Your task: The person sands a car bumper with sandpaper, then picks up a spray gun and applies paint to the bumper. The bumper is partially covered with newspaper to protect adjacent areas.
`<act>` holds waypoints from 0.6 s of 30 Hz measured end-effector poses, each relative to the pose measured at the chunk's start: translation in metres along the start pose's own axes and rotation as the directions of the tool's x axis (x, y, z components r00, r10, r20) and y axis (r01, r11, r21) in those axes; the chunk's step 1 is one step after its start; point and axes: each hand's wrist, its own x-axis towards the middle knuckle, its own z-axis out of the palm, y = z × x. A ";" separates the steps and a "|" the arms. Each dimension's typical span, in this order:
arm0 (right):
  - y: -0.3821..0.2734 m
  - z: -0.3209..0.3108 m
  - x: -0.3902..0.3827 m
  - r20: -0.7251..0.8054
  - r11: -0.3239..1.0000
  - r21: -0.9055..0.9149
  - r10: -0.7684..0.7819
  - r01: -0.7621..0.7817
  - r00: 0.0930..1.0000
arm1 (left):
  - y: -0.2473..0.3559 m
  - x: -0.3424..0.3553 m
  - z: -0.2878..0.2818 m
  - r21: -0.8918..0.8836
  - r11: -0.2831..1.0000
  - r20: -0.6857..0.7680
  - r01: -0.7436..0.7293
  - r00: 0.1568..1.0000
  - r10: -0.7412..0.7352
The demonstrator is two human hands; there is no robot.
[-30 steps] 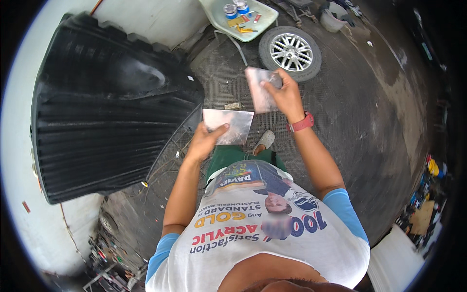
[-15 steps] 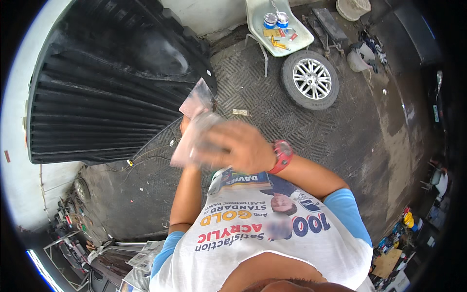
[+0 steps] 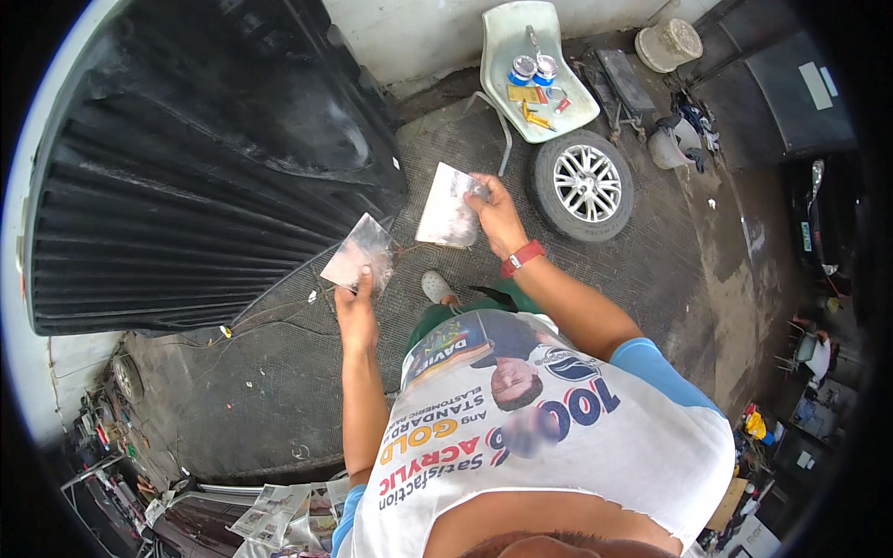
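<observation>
Aloft, we pinch one sheet (image 3: 352,253) in our left hand (image 3: 357,318), thumb on its face; at that sheet's two o'clock, our right hand (image 3: 499,216) pinches a second sheet (image 3: 445,210), the wheel (image 3: 586,184) at its three o'clock.

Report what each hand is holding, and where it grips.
Left hand: a flat, smeared sheet, near its lower corner. Right hand: a second smeared sheet, by its right edge.

Pale sheet (image 3: 353,253) in left grip (image 3: 357,314), second sheet (image 3: 445,209) in right grip (image 3: 500,221)
</observation>
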 end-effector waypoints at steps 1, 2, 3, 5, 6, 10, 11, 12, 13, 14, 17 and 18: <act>-0.001 0.007 -0.004 0.011 0.990 0.085 0.114 -0.115 0.993 | 0.000 0.001 0.002 -0.115 0.992 0.019 0.044 0.999 -0.042; -0.002 0.010 -0.008 0.031 0.959 0.168 0.225 -0.227 0.974 | 0.000 0.002 0.007 -0.228 0.970 0.039 0.089 0.996 -0.082; -0.003 0.011 -0.010 0.051 0.911 0.255 0.323 -0.325 0.945 | 0.001 0.006 0.015 -0.333 0.933 0.076 0.134 0.990 -0.115; 0.013 0.009 -0.008 0.106 0.897 0.198 0.380 -0.394 0.919 | -0.008 0.017 0.032 -0.383 0.904 0.157 0.188 0.978 -0.137; 0.018 0.007 -0.007 0.160 0.879 0.190 0.411 -0.437 0.897 | -0.011 0.021 0.041 -0.394 0.894 0.189 0.215 0.970 -0.150; 0.019 -0.019 0.015 0.280 0.833 0.112 0.496 -0.542 0.822 | -0.035 0.043 0.085 -0.137 0.954 0.263 0.265 0.939 -0.223; 0.020 -0.030 0.025 0.271 0.836 0.115 0.494 -0.537 0.826 | -0.045 0.050 0.093 -0.045 0.960 0.275 0.277 0.927 -0.255; 0.024 -0.047 0.037 0.255 0.838 0.119 0.493 -0.533 0.832 | -0.053 0.055 0.101 0.176 0.959 0.284 0.222 0.921 -0.266; 0.030 -0.065 0.051 0.245 0.838 0.120 0.495 -0.533 0.834 | -0.060 0.059 0.107 0.309 0.931 0.282 0.196 0.916 -0.286; 0.037 -0.084 0.067 0.187 0.831 0.125 0.517 -0.543 0.835 | -0.068 0.064 0.110 0.433 0.886 0.278 0.165 0.911 -0.306; 0.052 -0.145 0.113 -0.076 0.808 0.126 0.587 -0.576 0.806 | -0.151 0.056 0.069 0.803 0.573 0.054 0.163 0.938 -0.343; 0.060 -0.168 0.133 -0.171 0.818 0.140 0.575 -0.558 0.800 | -0.207 0.036 0.022 0.837 0.521 0.001 0.167 0.952 -0.306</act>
